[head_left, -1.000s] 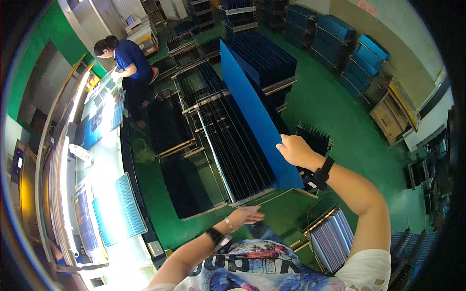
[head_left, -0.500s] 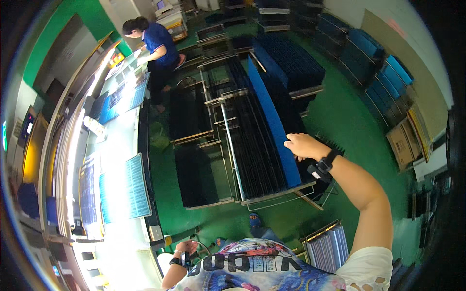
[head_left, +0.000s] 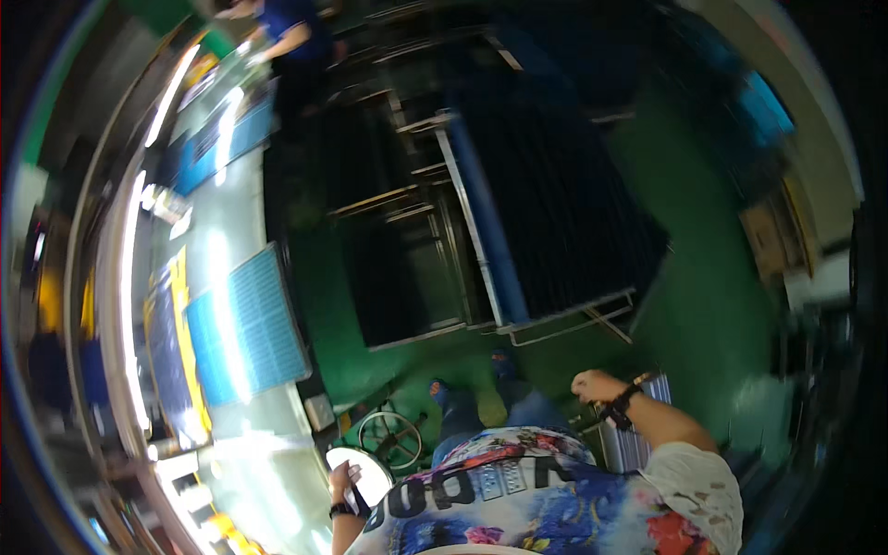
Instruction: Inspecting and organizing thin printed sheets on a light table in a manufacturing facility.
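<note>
My right hand (head_left: 597, 386) hangs in front of my body on the right, with its fingers curled in and nothing visible in them. It is beside the upright stack of pale panels (head_left: 631, 435) and apart from the large rack. On that rack, a long blue surface (head_left: 479, 217) runs along the pale left rail, with closely spaced dark layers (head_left: 564, 213) to its right. My left hand (head_left: 342, 477) is low on the left, against the white round stool seat (head_left: 366, 474). Blur hides its fingers and whether they hold anything.
At left stands a brightly lit worktable (head_left: 245, 444) with a blue perforated panel (head_left: 248, 324) on it. A handwheel (head_left: 390, 438) is near my left leg. A co-worker (head_left: 294, 37) is at the table's far end. Cardboard (head_left: 770, 236) leans at the right wall.
My right hand has left the rack's blue surface and come back toward my body. The blue surface now lies beside the left rail, with dark layers right of it. The view has shifted.
</note>
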The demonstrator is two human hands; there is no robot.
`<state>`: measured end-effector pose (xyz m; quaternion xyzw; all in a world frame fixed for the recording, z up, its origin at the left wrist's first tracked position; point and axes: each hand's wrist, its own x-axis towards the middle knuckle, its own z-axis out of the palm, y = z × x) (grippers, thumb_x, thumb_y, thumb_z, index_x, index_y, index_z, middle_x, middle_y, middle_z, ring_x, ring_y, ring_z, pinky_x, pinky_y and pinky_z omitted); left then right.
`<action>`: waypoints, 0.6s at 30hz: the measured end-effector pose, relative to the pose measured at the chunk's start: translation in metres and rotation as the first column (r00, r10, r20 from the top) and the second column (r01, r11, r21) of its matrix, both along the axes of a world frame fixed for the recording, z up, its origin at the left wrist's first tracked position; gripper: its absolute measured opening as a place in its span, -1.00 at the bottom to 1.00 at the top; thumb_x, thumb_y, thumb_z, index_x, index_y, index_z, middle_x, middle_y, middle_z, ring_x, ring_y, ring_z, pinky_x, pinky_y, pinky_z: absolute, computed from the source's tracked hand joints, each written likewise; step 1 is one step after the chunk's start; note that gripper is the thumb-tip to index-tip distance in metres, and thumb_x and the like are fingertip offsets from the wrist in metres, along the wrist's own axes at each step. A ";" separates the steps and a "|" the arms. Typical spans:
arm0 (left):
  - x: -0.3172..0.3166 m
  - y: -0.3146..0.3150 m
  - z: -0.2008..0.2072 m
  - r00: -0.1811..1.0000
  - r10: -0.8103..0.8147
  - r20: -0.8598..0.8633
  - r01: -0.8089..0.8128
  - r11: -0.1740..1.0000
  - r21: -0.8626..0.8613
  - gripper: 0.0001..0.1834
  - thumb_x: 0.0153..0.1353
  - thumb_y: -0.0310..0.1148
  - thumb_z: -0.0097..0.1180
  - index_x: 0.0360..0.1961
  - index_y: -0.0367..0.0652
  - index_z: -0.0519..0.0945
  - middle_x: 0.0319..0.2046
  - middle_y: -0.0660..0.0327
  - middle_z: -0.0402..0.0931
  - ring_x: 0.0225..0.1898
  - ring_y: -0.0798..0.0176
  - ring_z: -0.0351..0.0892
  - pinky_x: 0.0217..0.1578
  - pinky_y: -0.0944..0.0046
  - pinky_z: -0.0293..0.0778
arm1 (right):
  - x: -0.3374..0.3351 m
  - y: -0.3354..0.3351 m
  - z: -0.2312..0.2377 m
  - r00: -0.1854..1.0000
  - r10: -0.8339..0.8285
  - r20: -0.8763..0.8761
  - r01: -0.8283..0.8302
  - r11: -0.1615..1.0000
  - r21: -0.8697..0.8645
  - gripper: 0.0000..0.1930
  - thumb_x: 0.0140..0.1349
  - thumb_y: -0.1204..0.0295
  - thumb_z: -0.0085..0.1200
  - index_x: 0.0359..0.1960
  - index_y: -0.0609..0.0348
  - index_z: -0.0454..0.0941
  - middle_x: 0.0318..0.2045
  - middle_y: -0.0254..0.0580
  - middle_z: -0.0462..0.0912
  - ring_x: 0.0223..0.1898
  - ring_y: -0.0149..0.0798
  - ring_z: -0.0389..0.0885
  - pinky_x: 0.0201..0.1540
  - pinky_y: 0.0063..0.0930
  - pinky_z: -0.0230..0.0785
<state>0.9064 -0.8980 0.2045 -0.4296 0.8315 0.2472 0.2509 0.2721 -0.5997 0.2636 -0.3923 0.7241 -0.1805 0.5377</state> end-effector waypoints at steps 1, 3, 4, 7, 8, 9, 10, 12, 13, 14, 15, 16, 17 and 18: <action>0.034 -0.023 -0.014 0.981 0.178 -0.076 -0.172 0.982 0.081 -0.76 0.06 -0.25 -0.04 -0.23 -0.03 0.49 -0.32 0.22 0.55 -0.37 0.18 0.57 -0.44 0.16 0.47 | -0.013 0.024 -0.049 0.984 0.104 -0.143 -0.116 0.990 -0.078 -0.84 0.10 0.41 -0.03 -0.46 0.26 0.54 -0.56 -0.11 0.56 -0.54 -0.35 0.55 -0.52 -0.46 0.39; -0.019 -0.058 -0.020 0.996 0.039 -0.086 -0.028 0.992 0.126 -0.76 0.06 -0.25 -0.04 -0.23 -0.03 0.49 -0.32 0.22 0.55 -0.37 0.18 0.57 -0.44 0.16 0.47 | -0.039 0.112 -0.120 0.681 0.528 -0.507 -0.376 0.846 0.378 -0.83 0.03 0.44 -0.01 -0.65 0.23 0.48 -0.65 -0.14 0.55 -0.57 -0.31 0.55 -0.63 -0.40 0.36; -0.046 -0.073 -0.031 0.994 -0.037 -0.107 0.052 0.988 0.143 -0.76 0.06 -0.25 -0.04 -0.23 -0.03 0.49 -0.32 0.23 0.54 -0.37 0.18 0.57 -0.44 0.16 0.47 | -0.051 0.168 -0.153 0.828 0.171 -0.535 0.020 0.943 0.332 -0.82 -0.01 0.40 0.02 -0.68 0.20 0.46 -0.69 -0.15 0.53 -0.57 -0.26 0.55 -0.63 -0.35 0.36; -0.131 -0.086 -0.067 0.959 -0.219 -0.178 0.253 0.948 0.195 -0.76 0.06 -0.25 -0.04 -0.23 -0.02 0.49 -0.33 0.23 0.54 -0.37 0.18 0.57 -0.44 0.16 0.47 | -0.090 0.286 -0.195 0.542 -0.545 -0.639 0.627 0.769 -0.125 -0.79 -0.12 0.30 0.08 -0.74 0.14 0.43 -0.75 -0.16 0.50 -0.56 -0.16 0.54 -0.55 -0.23 0.38; -0.144 -0.091 -0.063 0.953 -0.264 -0.148 0.288 0.942 0.172 -0.76 0.06 -0.25 -0.04 -0.23 -0.02 0.49 -0.33 0.23 0.54 -0.37 0.18 0.57 -0.43 0.16 0.47 | -0.100 0.279 -0.200 0.601 -0.132 -0.788 0.430 0.885 0.180 -0.82 -0.12 0.31 0.07 -0.69 0.13 0.47 -0.71 -0.07 0.52 -0.55 -0.10 0.53 -0.45 -0.19 0.39; -0.138 -0.097 -0.039 0.959 -0.274 -0.076 0.281 0.953 0.115 -0.76 0.06 -0.24 -0.04 -0.23 -0.02 0.49 -0.33 0.23 0.54 -0.37 0.18 0.56 -0.43 0.16 0.47 | -0.115 0.206 -0.189 0.683 0.028 -0.730 0.295 0.903 0.311 -0.78 -0.13 0.28 0.06 -0.51 0.16 0.55 -0.55 -0.09 0.53 -0.33 -0.06 0.51 -0.32 -0.17 0.40; -0.172 -0.094 -0.048 0.941 -0.325 -0.088 0.334 0.934 0.126 -0.76 0.06 -0.24 -0.04 -0.23 -0.02 0.49 -0.33 0.23 0.54 -0.37 0.18 0.56 -0.43 0.16 0.47 | -0.137 0.220 -0.189 0.612 -0.060 -0.788 0.331 0.925 0.187 -0.80 -0.14 0.31 0.08 -0.51 0.17 0.53 -0.56 -0.08 0.54 -0.42 -0.03 0.52 -0.34 -0.18 0.40; -0.235 -0.082 -0.070 0.909 -0.405 -0.099 0.415 0.900 0.131 -0.76 0.06 -0.24 -0.04 -0.24 -0.01 0.49 -0.34 0.24 0.54 -0.37 0.18 0.56 -0.43 0.16 0.47 | -0.174 0.237 -0.213 0.530 -0.156 -0.833 0.362 0.930 0.056 -0.81 -0.14 0.34 0.10 -0.51 0.18 0.51 -0.57 -0.07 0.55 -0.51 -0.01 0.52 -0.36 -0.18 0.40; -0.267 -0.077 -0.083 0.893 -0.439 -0.103 0.449 0.884 0.126 -0.76 0.06 -0.24 -0.04 -0.24 -0.01 0.49 -0.34 0.24 0.54 -0.37 0.18 0.56 -0.43 0.16 0.46 | -0.195 0.237 -0.229 0.467 -0.257 -0.846 0.501 0.866 0.013 -0.80 -0.10 0.32 0.07 -0.48 0.18 0.50 -0.51 -0.05 0.56 -0.46 0.02 0.53 -0.34 -0.15 0.40; -0.299 -0.071 -0.096 0.876 -0.471 -0.106 0.482 0.868 0.122 -0.76 0.06 -0.24 -0.04 -0.24 -0.01 0.49 -0.34 0.24 0.54 -0.37 0.18 0.56 -0.43 0.16 0.46 | -0.216 0.237 -0.245 0.389 -0.346 -0.854 0.625 0.780 -0.032 -0.78 -0.07 0.29 0.05 -0.46 0.18 0.50 -0.46 -0.02 0.57 -0.41 0.05 0.53 -0.31 -0.11 0.39; -0.327 -0.070 -0.104 0.860 -0.502 -0.094 0.510 0.853 0.114 -0.76 0.05 -0.24 -0.04 -0.24 -0.01 0.49 -0.34 0.24 0.54 -0.37 0.18 0.56 -0.43 0.16 0.46 | -0.234 0.227 -0.261 0.389 -0.361 -0.848 0.635 0.772 -0.037 -0.78 -0.07 0.29 0.05 -0.46 0.18 0.50 -0.46 -0.02 0.57 -0.41 0.05 0.53 -0.31 -0.11 0.39; -0.334 -0.073 -0.097 0.855 -0.517 -0.046 0.519 0.849 0.100 -0.76 0.05 -0.24 -0.04 -0.24 -0.01 0.49 -0.34 0.24 0.54 -0.37 0.18 0.56 -0.43 0.15 0.46 | -0.247 0.194 -0.267 0.322 -0.630 -0.707 0.819 0.560 -0.126 -0.78 -0.03 0.29 0.01 -0.41 0.18 0.49 -0.41 0.02 0.56 -0.36 0.09 0.53 -0.27 -0.08 0.38; -0.345 -0.067 -0.098 0.846 -0.533 -0.018 0.532 0.840 0.101 -0.76 0.05 -0.24 -0.04 -0.24 -0.01 0.49 -0.34 0.24 0.54 -0.37 0.18 0.56 -0.43 0.15 0.46 | -0.263 0.179 -0.270 0.175 -0.820 -0.546 0.946 0.293 -0.138 -0.77 0.01 0.29 -0.02 -0.36 0.17 0.48 -0.35 0.07 0.56 -0.31 0.13 0.52 -0.24 -0.06 0.38; -0.358 -0.055 -0.105 0.832 -0.555 -0.004 0.552 0.826 0.116 -0.76 0.05 -0.23 -0.04 -0.24 -0.01 0.49 -0.35 0.25 0.54 -0.37 0.18 0.56 -0.43 0.15 0.46 | -0.277 0.181 -0.282 0.179 -0.818 -0.547 0.950 0.289 -0.120 -0.77 0.01 0.29 -0.02 -0.36 0.17 0.48 -0.35 0.07 0.56 -0.31 0.13 0.52 -0.24 -0.06 0.38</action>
